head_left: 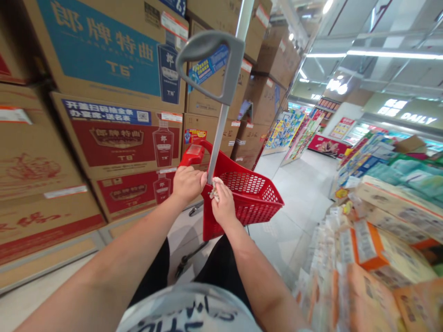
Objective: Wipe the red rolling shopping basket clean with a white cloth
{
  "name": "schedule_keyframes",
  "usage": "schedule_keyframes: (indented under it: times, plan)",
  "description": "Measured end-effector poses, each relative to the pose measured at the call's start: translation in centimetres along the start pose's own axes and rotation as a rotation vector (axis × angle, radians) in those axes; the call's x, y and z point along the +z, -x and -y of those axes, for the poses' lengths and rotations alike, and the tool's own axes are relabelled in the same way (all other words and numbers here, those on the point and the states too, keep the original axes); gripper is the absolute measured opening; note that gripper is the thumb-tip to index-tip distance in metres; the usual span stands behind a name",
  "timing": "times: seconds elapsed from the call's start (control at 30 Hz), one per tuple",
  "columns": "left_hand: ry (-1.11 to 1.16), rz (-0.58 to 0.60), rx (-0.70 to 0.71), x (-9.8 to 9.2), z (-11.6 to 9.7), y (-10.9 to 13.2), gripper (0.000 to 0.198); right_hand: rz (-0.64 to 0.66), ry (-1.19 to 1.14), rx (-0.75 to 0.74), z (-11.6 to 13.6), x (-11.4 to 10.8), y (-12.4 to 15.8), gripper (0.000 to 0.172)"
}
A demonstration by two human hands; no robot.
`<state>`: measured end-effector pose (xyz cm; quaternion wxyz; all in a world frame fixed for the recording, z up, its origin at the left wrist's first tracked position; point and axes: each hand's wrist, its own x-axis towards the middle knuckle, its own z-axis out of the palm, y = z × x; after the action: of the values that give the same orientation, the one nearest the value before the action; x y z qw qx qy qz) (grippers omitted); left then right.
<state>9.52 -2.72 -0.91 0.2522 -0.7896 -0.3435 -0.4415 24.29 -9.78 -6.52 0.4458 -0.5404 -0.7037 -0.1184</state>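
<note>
**Both hands at the red trolley basket, L on the rim, R w/ a wad**

Nearest you: your pale shirt (pixel 187 309) w/ black lettering, then your dark trousers (pixel 218 266) below your bare forearms. Your hands are close together, either side of the pole's foot. Your L hand (pixel 188 185) is curled over the red plastic beside the pole; your R hand (pixel 224 205) pinches a crumpled whitish wad (pixel 215 188) by the rim, just R of the pole. Can't tell if it's cloth or paper.

The red basket (pixel 256 210) is right in front of you, tilted in view, perforated walls running fwd and R. The metal pole (pixel 217 143) rises from its near end to a grey loop handle (pixel 231 69). A dark wheel (pixel 182 266) shows below, nr your legs, on the pale floor (pixel 297 184).

On your L, printed cartons (pixel 128 143) stand stacked high, price tags on some. On your R, packaged goods (pixel 384 244) are piled up, partly blurred. Further off: display shelves (pixel 285 131) along the aisle, then a lit "DAILY" sign (pixel 419 118) under strip lights (pixel 391 54).
</note>
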Motion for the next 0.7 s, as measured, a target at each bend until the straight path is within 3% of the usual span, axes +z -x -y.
schedule_keyframes:
  times: [0.13,0.33,0.4,0.57,0.7]
  plan:
    - [-0.007,0.000,0.000,-0.11,0.00,0.12,0.035,-0.080,-0.022,0.184,-0.26,-0.33,0.00,0.043]
    - [-0.016,-0.005,0.001,-0.21,-0.08,0.10,0.037,-0.071,-0.066,0.000,0.31,0.48,0.03,0.047]
    - [-0.011,0.003,0.009,-0.34,-0.09,0.09,0.037,-0.070,-0.005,0.032,-0.05,0.48,0.31,0.047]
    - [0.000,0.012,-0.004,-0.65,0.06,0.11,0.036,0.017,0.171,0.275,-0.25,-0.12,-0.03,0.037]
    - [0.081,0.050,0.036,-1.01,0.37,0.19,0.028,0.058,0.190,0.232,-0.29,-0.28,-0.12,0.041]
